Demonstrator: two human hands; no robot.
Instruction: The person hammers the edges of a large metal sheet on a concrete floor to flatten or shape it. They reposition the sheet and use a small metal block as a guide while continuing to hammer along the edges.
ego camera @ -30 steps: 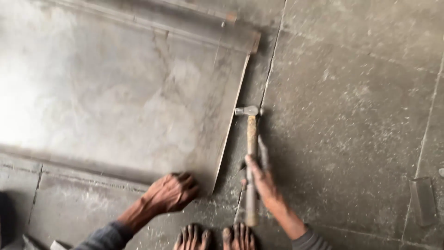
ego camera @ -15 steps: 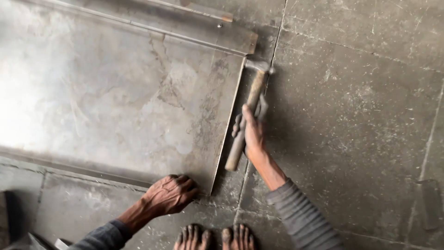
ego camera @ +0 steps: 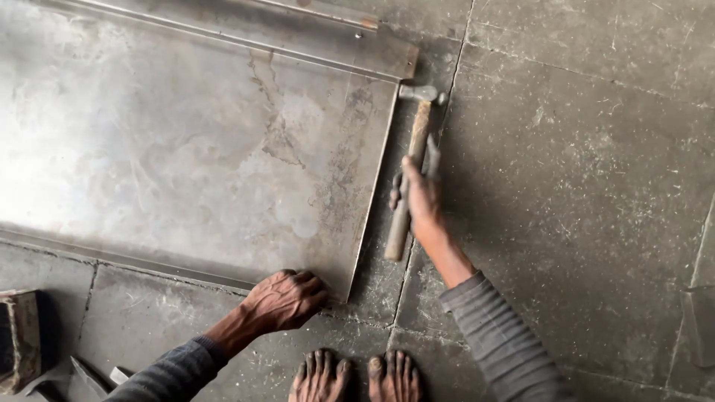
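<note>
Our left hand [ego camera: 285, 299] presses flat and open on the metal sheet [ego camera: 186, 149] corner, pinning it to the floor [ego camera: 581, 186]; right hand [ego camera: 418, 199] fist-grips the hammer [ego camera: 409, 160] mid-handle, head by the sheet's edge.

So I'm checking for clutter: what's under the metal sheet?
The metal sheet lies flat on the stone floor. The left hand presses its near corner. Anything beneath it is covered.
</note>
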